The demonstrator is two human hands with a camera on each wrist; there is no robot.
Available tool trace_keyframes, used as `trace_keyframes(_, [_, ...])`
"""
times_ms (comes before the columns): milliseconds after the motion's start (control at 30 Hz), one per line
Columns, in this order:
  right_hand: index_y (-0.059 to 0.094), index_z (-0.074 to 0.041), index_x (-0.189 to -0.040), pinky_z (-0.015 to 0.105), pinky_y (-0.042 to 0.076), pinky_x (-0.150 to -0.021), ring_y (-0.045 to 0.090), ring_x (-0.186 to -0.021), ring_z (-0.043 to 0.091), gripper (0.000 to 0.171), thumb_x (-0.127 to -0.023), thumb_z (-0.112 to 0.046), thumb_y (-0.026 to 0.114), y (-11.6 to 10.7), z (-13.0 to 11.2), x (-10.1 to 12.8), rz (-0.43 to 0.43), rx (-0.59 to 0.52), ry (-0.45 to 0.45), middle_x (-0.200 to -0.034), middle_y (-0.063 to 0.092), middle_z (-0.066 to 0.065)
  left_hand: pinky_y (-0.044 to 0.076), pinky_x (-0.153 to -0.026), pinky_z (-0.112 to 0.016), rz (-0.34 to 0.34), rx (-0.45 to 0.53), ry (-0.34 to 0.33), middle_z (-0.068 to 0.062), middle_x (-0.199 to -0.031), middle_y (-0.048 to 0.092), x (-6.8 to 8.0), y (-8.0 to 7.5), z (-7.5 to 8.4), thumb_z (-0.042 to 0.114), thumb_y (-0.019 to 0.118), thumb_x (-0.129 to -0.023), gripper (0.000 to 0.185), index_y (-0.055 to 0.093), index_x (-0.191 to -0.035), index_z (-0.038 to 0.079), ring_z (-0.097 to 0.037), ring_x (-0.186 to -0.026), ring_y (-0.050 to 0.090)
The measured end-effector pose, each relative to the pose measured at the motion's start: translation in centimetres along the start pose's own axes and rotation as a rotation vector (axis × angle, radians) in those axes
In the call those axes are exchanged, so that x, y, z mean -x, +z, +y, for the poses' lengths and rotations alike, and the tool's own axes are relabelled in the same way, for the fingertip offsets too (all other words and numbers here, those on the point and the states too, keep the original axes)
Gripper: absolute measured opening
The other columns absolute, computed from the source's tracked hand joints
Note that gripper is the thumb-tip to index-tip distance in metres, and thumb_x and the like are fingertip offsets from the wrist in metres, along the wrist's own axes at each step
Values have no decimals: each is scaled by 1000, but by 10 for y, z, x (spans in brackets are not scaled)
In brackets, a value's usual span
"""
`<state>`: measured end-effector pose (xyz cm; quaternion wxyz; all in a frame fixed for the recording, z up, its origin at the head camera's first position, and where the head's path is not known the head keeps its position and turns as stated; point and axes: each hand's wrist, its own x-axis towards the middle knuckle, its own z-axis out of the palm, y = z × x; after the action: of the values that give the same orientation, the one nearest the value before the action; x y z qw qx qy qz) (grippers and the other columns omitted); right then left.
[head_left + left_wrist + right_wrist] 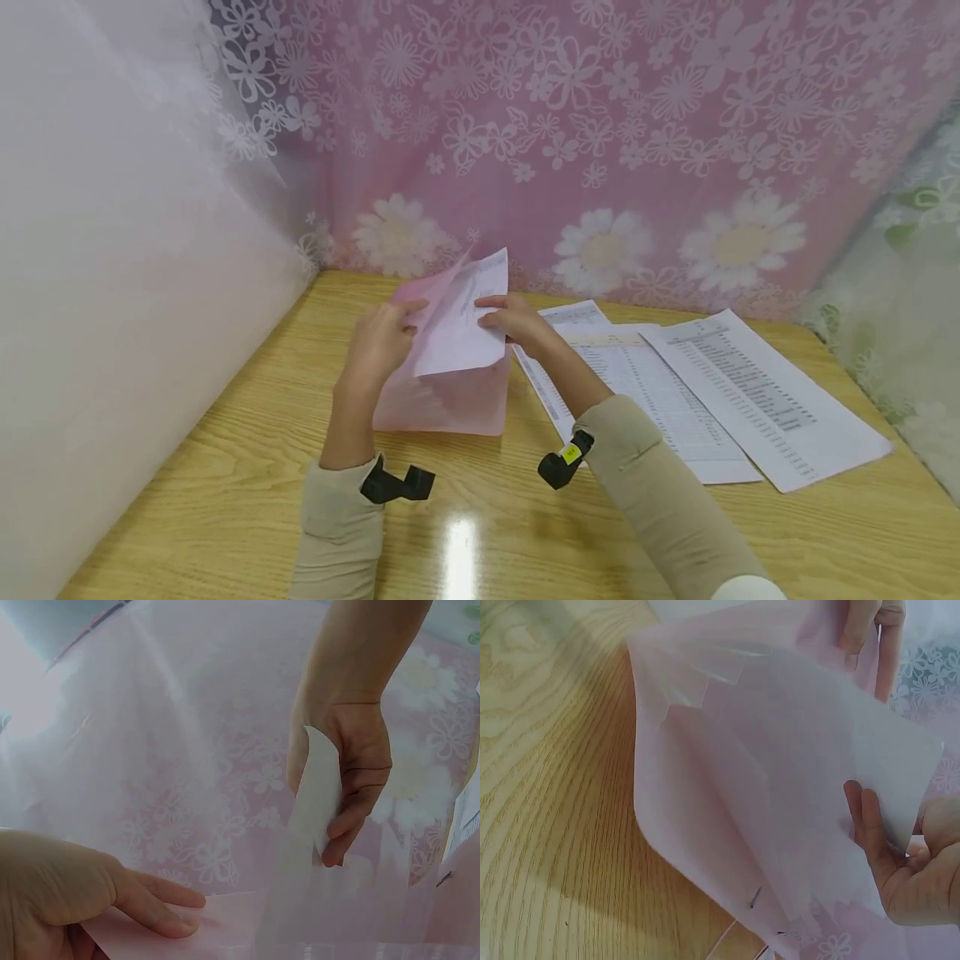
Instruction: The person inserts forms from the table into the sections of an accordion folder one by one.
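From the head view, the left hand [378, 337] is holding open the flap of a pink folder [442, 400] standing on the tabletop [225, 467], while the right hand [513, 321] is pinching a printed sheet [461, 321] partway inside it. More printed pages [750, 392] are lying to the right. The left wrist view is showing the right hand's fingers [352, 817] curling round the sheet's edge, thumb hidden. Only the right wrist view is revealing the folder's inner pockets [705, 682]; the sheet could be catching on a divider and creasing if pushed at an angle.
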<state>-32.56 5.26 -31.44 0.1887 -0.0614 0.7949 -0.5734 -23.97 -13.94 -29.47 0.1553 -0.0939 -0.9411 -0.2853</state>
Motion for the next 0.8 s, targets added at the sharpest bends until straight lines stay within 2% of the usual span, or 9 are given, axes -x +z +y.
trace_keyframes(100, [48, -2, -133, 30, 48, -73, 57, -85, 19, 45, -88, -1, 52, -1, -3, 1, 22, 26, -4, -121, 53, 17, 40, -56, -33, 5, -14, -22, -19, -114, 60, 0, 1, 1, -9, 56, -80, 41, 61, -119, 3, -22, -60, 44])
trace_keyframes(267, [49, -2, -132, 31, 47, -77, 56, -89, 21, 43, -88, -2, 52, -8, -10, 6, 50, 48, -29, -123, 50, 16, 32, -47, -29, 20, -46, -59, -20, -99, 64, -1, 1, 1, -12, 53, -80, 44, 61, -120, 3, -15, -50, 30])
trace_keyframes(400, [49, -3, -132, 27, 48, -70, 57, -82, 19, 44, -88, -1, 51, -13, -15, 11, 69, 39, -50, -119, 53, 17, 32, -49, -30, 44, -76, -60, -20, -103, 64, -1, 1, 0, -10, 54, -80, 43, 62, -120, 4, -17, -53, 32])
trace_keyframes(567, [52, -2, -129, 23, 49, -60, 58, -68, 14, 44, -86, 1, 52, -12, -15, 14, 136, 22, -91, -116, 55, 19, 32, -48, -30, 42, -75, -74, -22, -105, 62, -2, 0, 2, -9, 54, -82, 42, 60, -122, 3, -16, -50, 28])
trace_keyframes(633, [54, -3, -128, 22, 48, -60, 57, -68, 14, 44, -85, 1, 52, -9, -14, 14, 158, 41, -104, -122, 52, 17, 34, -50, -31, 48, -80, -74, -21, -107, 62, -2, 1, 3, -9, 54, -82, 42, 60, -122, 3, -18, -52, 34])
trace_keyframes(700, [55, -3, -128, 22, 46, -64, 56, -75, 15, 43, -84, 0, 53, -8, -13, 13, 173, 71, -112, -129, 47, 16, 36, -52, -33, 56, -80, -67, -21, -107, 62, -1, 1, 4, -10, 54, -82, 42, 60, -121, 2, -21, -55, 38])
trace_keyframes(800, [55, -5, -128, 22, 45, -61, 55, -73, 14, 43, -85, -1, 53, -6, -12, 11, 155, 70, -107, -124, 52, 14, 37, -52, -34, 58, -80, -64, -20, -107, 62, 0, 2, 5, -11, 53, -80, 44, 60, -121, 3, -21, -55, 38])
